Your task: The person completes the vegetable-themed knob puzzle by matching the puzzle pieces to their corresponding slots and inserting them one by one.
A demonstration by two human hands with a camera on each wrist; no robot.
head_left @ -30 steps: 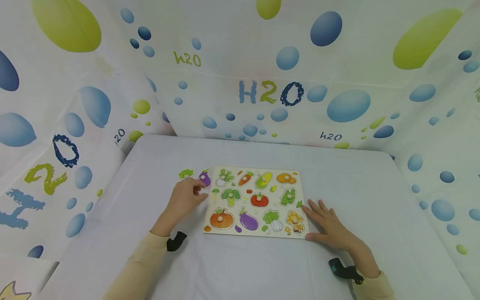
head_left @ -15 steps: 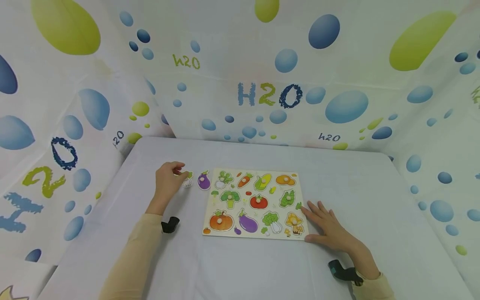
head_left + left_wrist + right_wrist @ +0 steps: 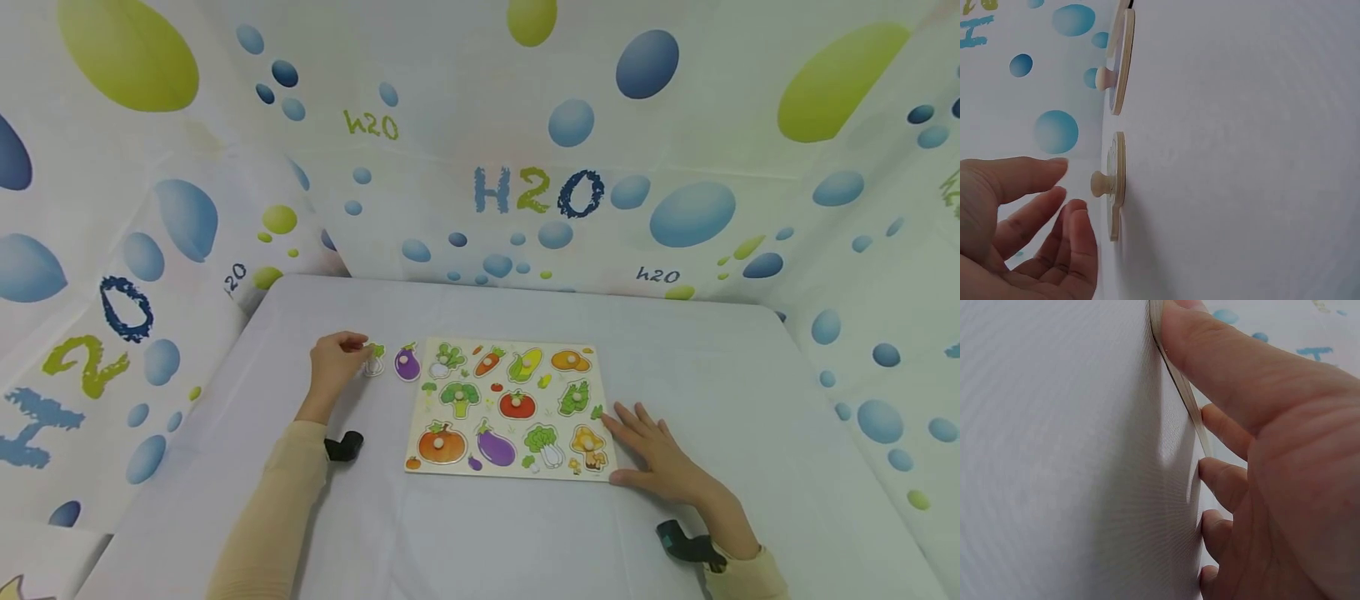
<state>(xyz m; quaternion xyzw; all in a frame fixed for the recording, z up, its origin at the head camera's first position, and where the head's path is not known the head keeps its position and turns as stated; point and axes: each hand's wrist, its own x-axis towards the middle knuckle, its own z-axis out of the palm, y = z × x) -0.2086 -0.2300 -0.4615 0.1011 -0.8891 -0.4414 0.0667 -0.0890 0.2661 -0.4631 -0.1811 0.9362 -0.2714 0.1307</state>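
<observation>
In the head view my left hand (image 3: pixel 337 367) is beside a small bok choy puzzle piece (image 3: pixel 375 360), left of the board. The left wrist view shows a gap between my bent fingers and the wooden knob (image 3: pixel 1101 184) of that piece. Right of it lies an eggplant piece (image 3: pixel 407 363) with its own knob. My right hand (image 3: pixel 663 458) is spread at the right edge of the vegetable puzzle board (image 3: pixel 465 467). In the right wrist view its thumb (image 3: pixel 1210 344) touches the board's edge (image 3: pixel 1179 381), and the fingertips are low by the tablecloth.
Several knobbed pieces sit in the board, among them a pumpkin (image 3: pixel 441 443), a tomato (image 3: pixel 517 404) and a broccoli (image 3: pixel 460 398). The board's eggplant picture (image 3: pixel 497 443) shows no knob. A white cloth (image 3: pixel 510 533) covers the table, with a patterned curtain (image 3: pixel 442 75) behind.
My left hand has moved left, from beside the eggplant piece to the bok choy piece, then lowered slightly. My right hand stays at the board's edge.
</observation>
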